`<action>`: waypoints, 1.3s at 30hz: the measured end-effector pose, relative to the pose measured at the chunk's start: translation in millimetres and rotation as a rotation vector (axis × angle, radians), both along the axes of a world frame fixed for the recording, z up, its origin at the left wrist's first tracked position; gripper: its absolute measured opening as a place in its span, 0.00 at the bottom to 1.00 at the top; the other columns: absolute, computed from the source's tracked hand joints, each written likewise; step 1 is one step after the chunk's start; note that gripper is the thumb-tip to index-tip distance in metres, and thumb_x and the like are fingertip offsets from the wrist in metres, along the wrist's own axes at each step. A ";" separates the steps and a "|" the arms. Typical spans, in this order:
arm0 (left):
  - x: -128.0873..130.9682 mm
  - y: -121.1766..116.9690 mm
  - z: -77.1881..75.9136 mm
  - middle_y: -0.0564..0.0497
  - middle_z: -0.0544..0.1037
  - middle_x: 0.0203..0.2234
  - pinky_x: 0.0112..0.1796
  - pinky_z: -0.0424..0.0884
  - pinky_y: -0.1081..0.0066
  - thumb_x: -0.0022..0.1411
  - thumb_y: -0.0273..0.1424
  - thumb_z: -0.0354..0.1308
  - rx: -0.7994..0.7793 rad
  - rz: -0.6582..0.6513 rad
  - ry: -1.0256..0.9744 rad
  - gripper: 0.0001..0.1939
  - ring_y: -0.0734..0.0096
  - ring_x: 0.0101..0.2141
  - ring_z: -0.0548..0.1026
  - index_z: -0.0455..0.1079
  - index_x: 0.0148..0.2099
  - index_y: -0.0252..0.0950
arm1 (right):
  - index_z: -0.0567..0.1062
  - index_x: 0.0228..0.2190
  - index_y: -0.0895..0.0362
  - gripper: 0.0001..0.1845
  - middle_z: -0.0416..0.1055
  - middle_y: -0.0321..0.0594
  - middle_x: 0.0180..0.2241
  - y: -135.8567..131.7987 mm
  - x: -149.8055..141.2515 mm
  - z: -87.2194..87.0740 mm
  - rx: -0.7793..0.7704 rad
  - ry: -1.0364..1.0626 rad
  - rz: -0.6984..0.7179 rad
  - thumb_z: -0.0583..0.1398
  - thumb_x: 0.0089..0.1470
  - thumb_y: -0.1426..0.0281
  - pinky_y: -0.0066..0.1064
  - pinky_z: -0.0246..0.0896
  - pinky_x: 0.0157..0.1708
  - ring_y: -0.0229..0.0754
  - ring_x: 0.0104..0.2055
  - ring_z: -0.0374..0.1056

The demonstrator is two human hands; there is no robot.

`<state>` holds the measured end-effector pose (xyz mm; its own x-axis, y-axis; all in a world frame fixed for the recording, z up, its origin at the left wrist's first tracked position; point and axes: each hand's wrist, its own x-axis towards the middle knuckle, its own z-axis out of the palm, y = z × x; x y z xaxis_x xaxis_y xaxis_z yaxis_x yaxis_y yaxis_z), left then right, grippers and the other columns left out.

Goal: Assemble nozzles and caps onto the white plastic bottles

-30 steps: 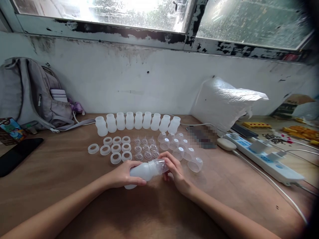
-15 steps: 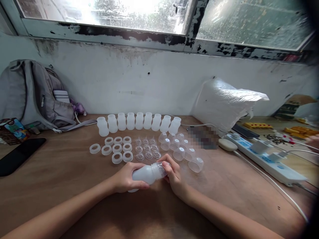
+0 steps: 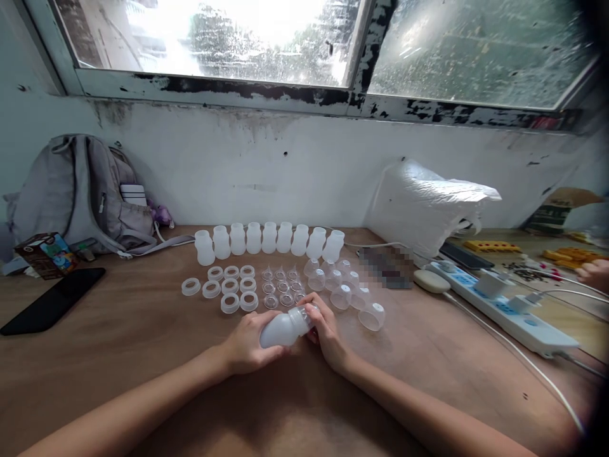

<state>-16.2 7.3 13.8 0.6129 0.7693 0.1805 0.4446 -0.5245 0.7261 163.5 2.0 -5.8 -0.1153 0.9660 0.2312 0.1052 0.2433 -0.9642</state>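
My left hand is wrapped round the body of a frosted baby bottle, which lies tilted with its top toward the right. At the bottle's collar and clear top, the fingers of my right hand are closed; they hide part of that end. Just beyond my hands lie several clear silicone nipples in rows. White collar rings stand in a group to their left, and clear domed caps to their right. Behind these, frosted bottle bodies form a curved row.
A grey backpack and a black phone are at the left. A white plastic bag leans on the wall. On the right are a power strip with cables, a white oval object, yellow parts and another person's hand.
My view has shifted slightly, tilting upward. Both hands keep hold of the bottle, and the right fingers have changed position a little at its top.
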 end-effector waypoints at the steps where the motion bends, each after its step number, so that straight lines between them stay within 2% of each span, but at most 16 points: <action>1: 0.3 -2.0 -0.7 0.51 0.72 0.37 0.37 0.64 0.70 0.48 0.38 0.56 -0.013 0.018 -0.012 0.23 0.66 0.34 0.70 0.62 0.47 0.38 | 0.62 0.31 0.56 0.12 0.54 0.28 0.16 1.2 0.0 -0.7 -0.038 0.047 0.026 0.47 0.53 0.60 0.22 0.42 0.13 0.29 0.15 0.49; 5: -4.1 -8.2 2.6 0.49 0.72 0.37 0.37 0.65 0.70 0.53 0.40 0.51 -0.073 0.062 -0.061 0.21 0.66 0.35 0.70 0.61 0.48 0.36 | 0.58 0.38 0.54 0.17 0.55 0.27 0.17 7.1 1.3 -4.9 -0.109 0.230 0.153 0.44 0.53 0.55 0.22 0.41 0.11 0.29 0.11 0.49; 9: -28.0 3.9 15.1 0.46 0.68 0.45 0.41 0.64 0.68 0.53 0.38 0.52 -0.061 0.130 -0.216 0.26 0.63 0.42 0.68 0.54 0.54 0.37 | 0.59 0.37 0.54 0.15 0.56 0.28 0.19 10.6 5.1 -4.6 -0.104 0.249 0.182 0.46 0.52 0.56 0.22 0.43 0.12 0.28 0.12 0.50; 11: -49.6 21.6 21.8 0.45 0.68 0.44 0.40 0.65 0.66 0.49 0.39 0.56 -0.032 0.240 -0.321 0.31 0.61 0.41 0.69 0.53 0.55 0.35 | 0.60 0.36 0.54 0.14 0.56 0.28 0.19 10.2 6.8 -2.5 -0.092 0.202 0.181 0.48 0.52 0.58 0.21 0.42 0.12 0.27 0.12 0.49; 14: -89.4 57.7 26.1 0.45 0.72 0.37 0.35 0.68 0.64 0.46 0.40 0.58 0.070 0.531 -0.361 0.28 0.60 0.36 0.71 0.60 0.48 0.32 | 0.62 0.33 0.56 0.12 0.55 0.27 0.18 7.2 7.5 1.5 -0.075 0.127 0.209 0.50 0.52 0.60 0.21 0.43 0.13 0.27 0.13 0.49; 17: -127.2 92.2 17.8 0.44 0.71 0.40 0.39 0.67 0.64 0.43 0.39 0.59 0.227 0.776 -0.419 0.27 0.61 0.39 0.71 0.62 0.45 0.32 | 0.63 0.32 0.57 0.13 0.54 0.27 0.17 3.7 6.6 4.6 -0.059 0.062 0.224 0.50 0.52 0.60 0.22 0.43 0.14 0.27 0.13 0.48; 21: -159.3 119.4 -8.6 0.42 0.71 0.40 0.42 0.65 0.62 0.41 0.38 0.60 0.242 0.957 -0.327 0.25 0.59 0.42 0.69 0.63 0.42 0.32 | 0.64 0.30 0.58 0.14 0.54 0.27 0.16 2.0 5.1 4.7 -0.047 -0.036 0.216 0.49 0.53 0.60 0.22 0.43 0.14 0.28 0.14 0.49; 24: -168.3 127.1 -27.1 0.41 0.70 0.41 0.42 0.65 0.62 0.42 0.39 0.60 0.201 0.970 -0.316 0.28 0.59 0.42 0.69 0.60 0.45 0.32 | 0.65 0.28 0.58 0.14 0.55 0.28 0.15 3.1 4.9 2.5 -0.022 -0.135 0.197 0.50 0.52 0.60 0.22 0.45 0.15 0.29 0.15 0.51; 26: -169.7 129.4 -33.7 0.41 0.70 0.42 0.42 0.65 0.63 0.42 0.40 0.60 0.201 0.953 -0.306 0.30 0.60 0.43 0.69 0.59 0.46 0.32 | 0.66 0.27 0.58 0.13 0.56 0.28 0.15 3.6 4.9 1.6 0.009 -0.188 0.180 0.50 0.52 0.61 0.22 0.45 0.16 0.29 0.16 0.51; 31: -164.9 126.9 -31.5 0.41 0.67 0.44 0.43 0.65 0.63 0.40 0.40 0.61 0.214 0.922 -0.314 0.36 0.61 0.43 0.68 0.53 0.50 0.32 | 0.66 0.26 0.58 0.13 0.57 0.30 0.16 2.4 4.4 2.4 0.107 -0.303 0.125 0.50 0.53 0.63 0.23 0.47 0.19 0.30 0.18 0.53; 33: -157.8 118.6 -26.7 0.40 0.62 0.47 0.44 0.63 0.61 0.39 0.41 0.61 0.327 1.003 -0.305 0.39 0.60 0.45 0.66 0.50 0.51 0.33 | 0.66 0.25 0.58 0.12 0.57 0.30 0.17 2.1 4.5 2.4 0.170 -0.354 0.085 0.49 0.53 0.64 0.23 0.48 0.20 0.31 0.20 0.53; 35: -145.7 103.8 -20.9 0.41 0.59 0.49 0.45 0.61 0.60 0.41 0.42 0.60 0.508 1.104 -0.273 0.37 0.59 0.47 0.63 0.52 0.51 0.34 | 0.66 0.25 0.58 0.12 0.57 0.31 0.17 2.9 5.9 1.7 0.240 -0.426 0.030 0.49 0.53 0.65 0.24 0.48 0.21 0.32 0.20 0.53; 36: -137.8 94.2 -18.0 0.42 0.60 0.47 0.44 0.62 0.61 0.43 0.42 0.59 0.577 1.091 -0.252 0.33 0.59 0.46 0.63 0.54 0.49 0.34 | 0.66 0.25 0.58 0.11 0.58 0.31 0.18 3.7 7.2 1.3 0.272 -0.470 -0.002 0.49 0.53 0.66 0.24 0.48 0.21 0.32 0.20 0.54; 37: -128.9 83.7 -15.3 0.44 0.62 0.44 0.43 0.63 0.62 0.46 0.41 0.57 0.614 1.018 -0.214 0.27 0.61 0.45 0.64 0.57 0.47 0.35 | 0.66 0.25 0.58 0.11 0.59 0.32 0.18 4.8 8.9 0.9 0.297 -0.517 -0.034 0.49 0.53 0.67 0.24 0.49 0.22 0.33 0.21 0.55; 39: -109.7 61.8 -11.3 0.48 0.66 0.38 0.43 0.62 0.64 0.51 0.40 0.54 0.640 0.783 -0.076 0.15 0.63 0.42 0.66 0.62 0.38 0.37 | 0.66 0.27 0.57 0.09 0.62 0.34 0.20 7.7 13.4 -0.1 0.314 -0.604 -0.111 0.49 0.52 0.67 0.25 0.50 0.23 0.34 0.22 0.58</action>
